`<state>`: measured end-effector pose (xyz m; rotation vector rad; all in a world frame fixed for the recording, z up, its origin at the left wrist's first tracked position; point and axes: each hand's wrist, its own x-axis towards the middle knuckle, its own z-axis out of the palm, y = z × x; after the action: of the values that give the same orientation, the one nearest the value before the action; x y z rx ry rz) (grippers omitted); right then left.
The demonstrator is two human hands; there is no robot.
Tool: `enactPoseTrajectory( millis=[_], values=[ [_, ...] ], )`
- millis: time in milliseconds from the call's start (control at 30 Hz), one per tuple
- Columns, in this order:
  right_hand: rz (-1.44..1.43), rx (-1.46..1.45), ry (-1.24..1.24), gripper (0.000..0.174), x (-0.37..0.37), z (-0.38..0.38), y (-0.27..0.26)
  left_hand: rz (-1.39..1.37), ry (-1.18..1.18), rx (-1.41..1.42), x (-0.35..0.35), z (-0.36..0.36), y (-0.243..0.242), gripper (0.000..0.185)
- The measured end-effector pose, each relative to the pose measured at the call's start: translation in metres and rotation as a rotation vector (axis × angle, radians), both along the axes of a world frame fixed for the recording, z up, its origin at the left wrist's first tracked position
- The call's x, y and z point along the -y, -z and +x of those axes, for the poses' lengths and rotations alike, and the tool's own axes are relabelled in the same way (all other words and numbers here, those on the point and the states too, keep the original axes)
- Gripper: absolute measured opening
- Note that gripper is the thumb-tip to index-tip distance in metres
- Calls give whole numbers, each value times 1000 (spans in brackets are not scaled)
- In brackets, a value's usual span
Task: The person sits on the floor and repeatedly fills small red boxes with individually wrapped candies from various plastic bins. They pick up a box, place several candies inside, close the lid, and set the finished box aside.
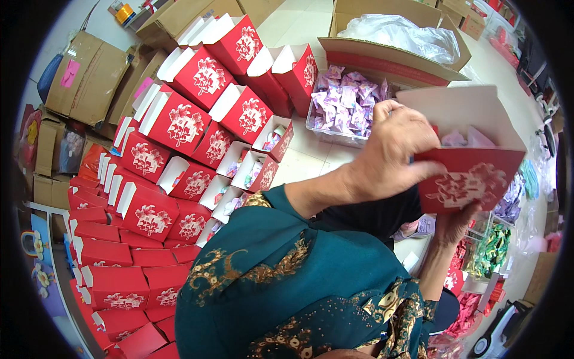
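An open red gift box (466, 179) with a white floral print and a raised white flap is held up at the right. Purple-wrapped pieces (466, 137) show inside its mouth. My right hand (457, 224) grips the box at its lower edge, its fingers partly hidden. At the box's left side is my left hand (399, 141), fingers bent and slightly blurred, thumb in front of the printed panel. Whether it pinches anything is hidden. Just beyond my left hand, a clear plastic bin (336, 137) holds many purple-wrapped sweets (347, 98).
Rows of red boxes (150, 220) crowd the left, several with wrapped pieces inside. A cardboard carton (381, 54) with plastic film (399, 36) stands ahead. Green-wrapped sweets (493, 247) and pink-wrapped sweets (464, 314) lie at the right. More cartons (87, 80) stand at the far left.
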<state>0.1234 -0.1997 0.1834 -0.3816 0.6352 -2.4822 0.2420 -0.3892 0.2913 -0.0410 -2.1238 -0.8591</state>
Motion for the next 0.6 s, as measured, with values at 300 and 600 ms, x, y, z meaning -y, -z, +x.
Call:
enactPoseTrajectory(
  millis=[300, 600],
  values=[
    [516, -109, 172, 41, -24, -16, 7, 157, -324, 455, 88, 74, 45, 18],
    [464, 68, 205, 36, -61, -12, 40, 269, -707, 1137, 144, 138, 200, 22]
  ],
)
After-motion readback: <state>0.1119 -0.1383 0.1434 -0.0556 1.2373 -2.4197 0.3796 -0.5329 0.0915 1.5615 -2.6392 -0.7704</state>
